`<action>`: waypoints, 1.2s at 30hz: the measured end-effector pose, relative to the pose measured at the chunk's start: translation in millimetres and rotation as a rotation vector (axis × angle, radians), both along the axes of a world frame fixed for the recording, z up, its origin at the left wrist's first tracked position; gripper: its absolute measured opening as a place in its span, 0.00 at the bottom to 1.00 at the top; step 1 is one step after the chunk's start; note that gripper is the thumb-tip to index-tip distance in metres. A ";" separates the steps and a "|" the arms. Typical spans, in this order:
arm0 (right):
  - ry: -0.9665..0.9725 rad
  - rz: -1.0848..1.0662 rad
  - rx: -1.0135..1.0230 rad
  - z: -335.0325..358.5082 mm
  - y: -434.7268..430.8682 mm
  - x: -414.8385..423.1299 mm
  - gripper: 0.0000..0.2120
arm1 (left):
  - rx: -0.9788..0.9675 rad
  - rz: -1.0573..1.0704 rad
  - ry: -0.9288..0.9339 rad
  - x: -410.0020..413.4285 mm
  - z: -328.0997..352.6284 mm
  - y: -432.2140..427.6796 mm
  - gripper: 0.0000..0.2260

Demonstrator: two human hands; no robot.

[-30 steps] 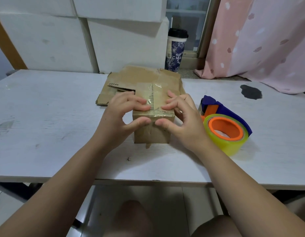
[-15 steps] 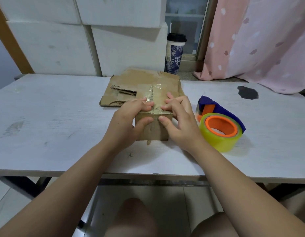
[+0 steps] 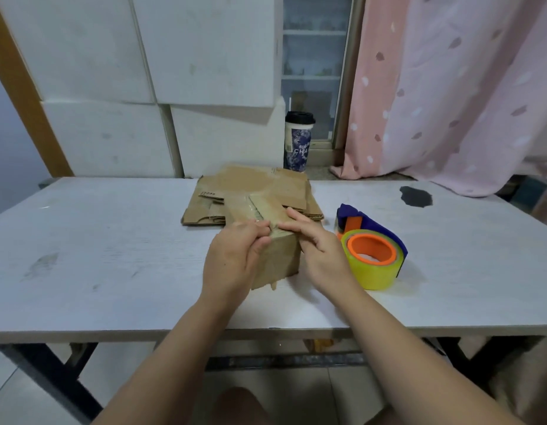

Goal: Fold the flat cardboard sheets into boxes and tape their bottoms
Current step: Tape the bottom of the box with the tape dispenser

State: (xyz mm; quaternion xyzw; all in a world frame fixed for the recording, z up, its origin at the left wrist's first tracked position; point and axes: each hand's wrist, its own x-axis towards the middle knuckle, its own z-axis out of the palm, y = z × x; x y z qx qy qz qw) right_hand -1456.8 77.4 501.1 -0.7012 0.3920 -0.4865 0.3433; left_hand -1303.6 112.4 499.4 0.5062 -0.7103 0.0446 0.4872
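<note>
left hand (image 3: 233, 259) gripping box (image 3: 281, 260), right hand (image 3: 319, 253) pressing

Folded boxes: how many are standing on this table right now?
1. The box stands on the table, between the left hand and the right hand, both touching its taped top. Behind it lies a stack of flat sheets, unfolded; nothing seems hidden.

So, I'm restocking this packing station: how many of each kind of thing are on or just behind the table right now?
Folded cardboard box: 1
Stack of flat cardboard sheets: 1 (sheets within uncountable)
Tape dispenser: 1
Lidded cup, behind the table: 1
Total: 4
</note>
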 end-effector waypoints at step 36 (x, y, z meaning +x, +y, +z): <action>0.993 -0.546 0.243 29.9 -36.8 -99.4 0.32 | 0.322 -0.044 0.326 52.6 31.9 38.2 0.13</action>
